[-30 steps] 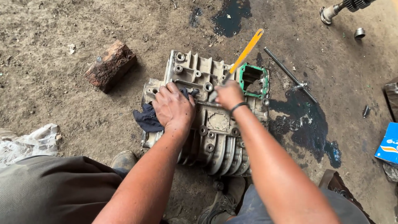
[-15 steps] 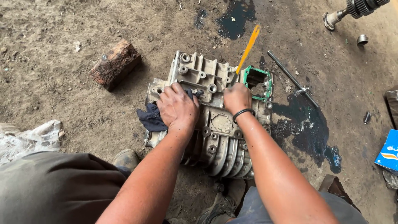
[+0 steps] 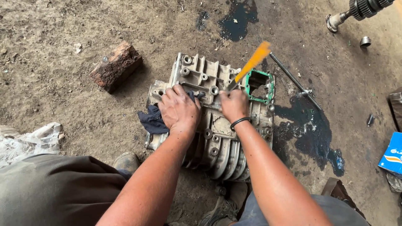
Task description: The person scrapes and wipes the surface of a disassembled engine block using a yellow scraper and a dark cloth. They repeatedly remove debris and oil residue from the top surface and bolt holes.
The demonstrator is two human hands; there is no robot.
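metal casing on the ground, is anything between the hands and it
Partly. A dark blue rag lies under the left hand, between the palm and the metal casing. The right hand grips an orange-handled tool and rests on the casing; nothing visible stands between them.

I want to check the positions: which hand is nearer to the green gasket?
Right. The right hand is just beside the green gasket, holding the orange-handled tool; the left hand rests farther away on the dark rag.
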